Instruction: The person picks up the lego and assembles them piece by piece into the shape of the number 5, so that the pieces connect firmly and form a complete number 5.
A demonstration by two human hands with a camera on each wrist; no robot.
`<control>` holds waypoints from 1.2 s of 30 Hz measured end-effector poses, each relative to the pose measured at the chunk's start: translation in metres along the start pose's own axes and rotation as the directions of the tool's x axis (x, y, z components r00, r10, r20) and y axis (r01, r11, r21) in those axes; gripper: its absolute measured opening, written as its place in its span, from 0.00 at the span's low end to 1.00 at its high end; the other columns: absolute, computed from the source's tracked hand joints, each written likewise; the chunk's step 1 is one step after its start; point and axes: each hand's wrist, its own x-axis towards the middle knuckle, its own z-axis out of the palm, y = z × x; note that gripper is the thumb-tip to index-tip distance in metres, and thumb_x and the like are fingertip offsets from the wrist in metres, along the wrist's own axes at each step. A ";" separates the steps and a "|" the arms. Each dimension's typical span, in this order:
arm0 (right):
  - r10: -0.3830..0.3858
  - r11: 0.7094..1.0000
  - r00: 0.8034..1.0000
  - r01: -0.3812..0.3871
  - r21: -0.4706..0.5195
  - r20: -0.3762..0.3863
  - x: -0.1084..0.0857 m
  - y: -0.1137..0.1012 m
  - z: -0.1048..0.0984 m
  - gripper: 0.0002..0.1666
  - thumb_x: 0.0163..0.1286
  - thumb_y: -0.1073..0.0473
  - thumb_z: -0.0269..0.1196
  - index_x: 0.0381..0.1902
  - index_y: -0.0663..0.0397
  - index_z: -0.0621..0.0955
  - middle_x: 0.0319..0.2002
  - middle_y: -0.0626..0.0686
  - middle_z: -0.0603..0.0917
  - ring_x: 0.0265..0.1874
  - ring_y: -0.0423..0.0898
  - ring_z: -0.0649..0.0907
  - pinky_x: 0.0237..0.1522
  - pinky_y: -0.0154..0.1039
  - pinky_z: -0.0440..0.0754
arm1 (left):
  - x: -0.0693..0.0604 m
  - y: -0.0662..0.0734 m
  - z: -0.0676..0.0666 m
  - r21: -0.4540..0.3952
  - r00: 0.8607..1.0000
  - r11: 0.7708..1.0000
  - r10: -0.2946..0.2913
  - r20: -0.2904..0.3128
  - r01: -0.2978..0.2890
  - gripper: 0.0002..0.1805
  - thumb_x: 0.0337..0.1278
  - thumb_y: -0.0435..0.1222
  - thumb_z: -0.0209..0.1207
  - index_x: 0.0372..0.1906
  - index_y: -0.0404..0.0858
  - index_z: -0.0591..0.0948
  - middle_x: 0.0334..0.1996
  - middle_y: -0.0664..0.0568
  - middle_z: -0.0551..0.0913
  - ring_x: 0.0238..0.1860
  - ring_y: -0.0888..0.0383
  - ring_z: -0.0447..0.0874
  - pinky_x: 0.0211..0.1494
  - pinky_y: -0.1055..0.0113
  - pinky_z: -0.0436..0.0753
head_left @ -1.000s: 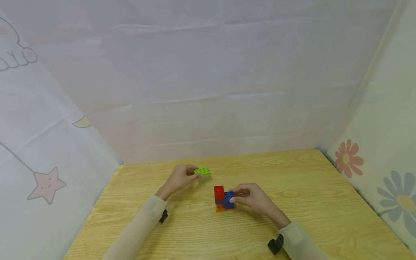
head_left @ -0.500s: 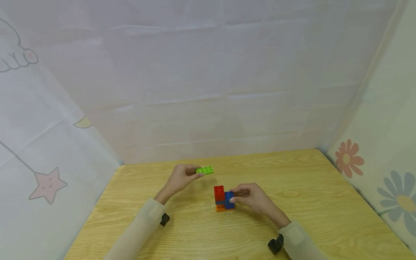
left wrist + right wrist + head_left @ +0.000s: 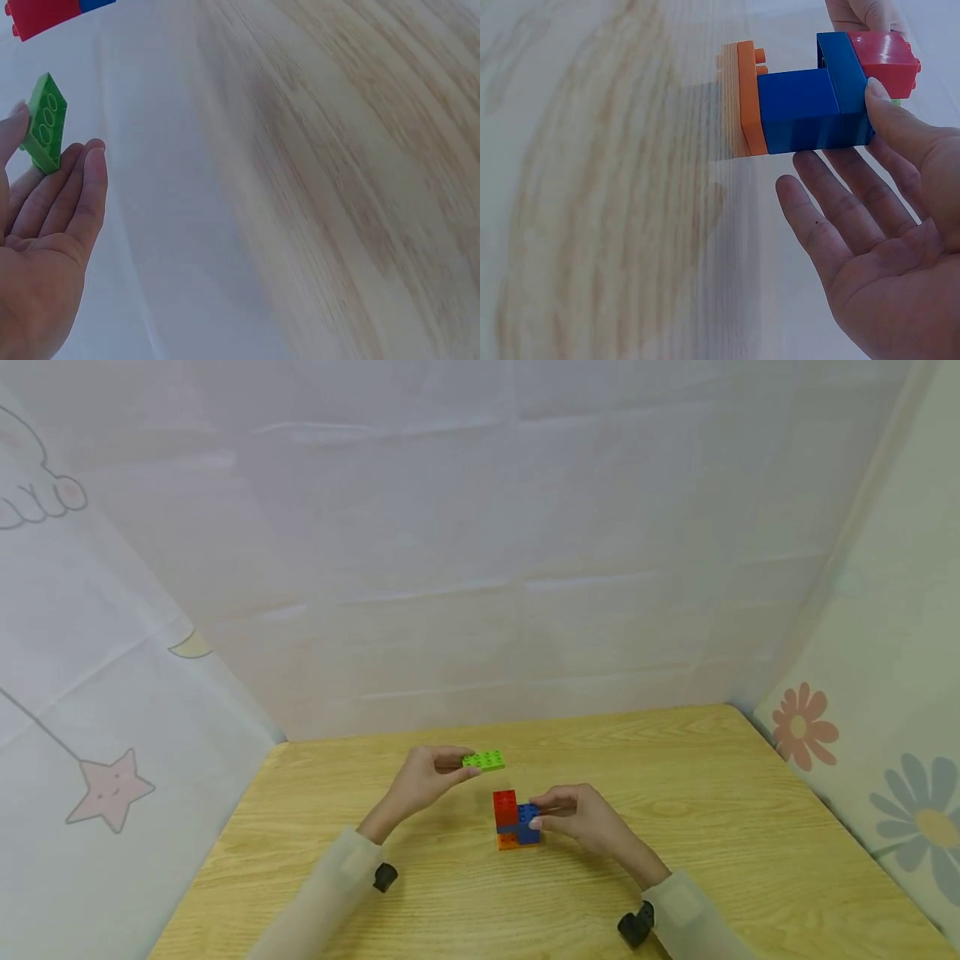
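Observation:
A thin green brick (image 3: 485, 761) with studs on top is pinched between the thumb and fingers of my left hand (image 3: 422, 779), above the table behind the stack. In the left wrist view the green brick (image 3: 48, 124) shows its hollow underside. My right hand (image 3: 588, 820) grips the stack's blue part (image 3: 528, 823) from the right. The stack has an orange base (image 3: 751, 97), a blue block (image 3: 799, 111), another blue brick above it and a red brick (image 3: 881, 60) on top. The red brick (image 3: 506, 808) stands left of the lower blue studs.
The wooden table (image 3: 697, 827) bears the stack. A pale cloth wall (image 3: 480, 568) rises behind it, and patterned cloths hang at both sides. Black devices (image 3: 636, 925) sit at both wrists.
My left hand has lifted the green brick and moved it to the right, nearer the stack. My right hand has kept its grip on the stack, which has stayed in place.

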 end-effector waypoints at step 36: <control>0.005 1.000 1.000 -0.005 0.030 0.000 -0.002 -0.003 -0.001 0.23 0.70 0.50 0.73 0.59 0.53 0.87 0.58 0.59 0.88 0.55 0.54 0.90 0.54 0.45 0.90 | -0.021 0.038 0.032 -0.070 0.993 0.996 0.068 0.095 -0.061 0.25 0.66 0.52 0.69 0.63 0.47 0.86 0.54 0.51 0.91 0.51 0.54 0.93 0.51 0.63 0.91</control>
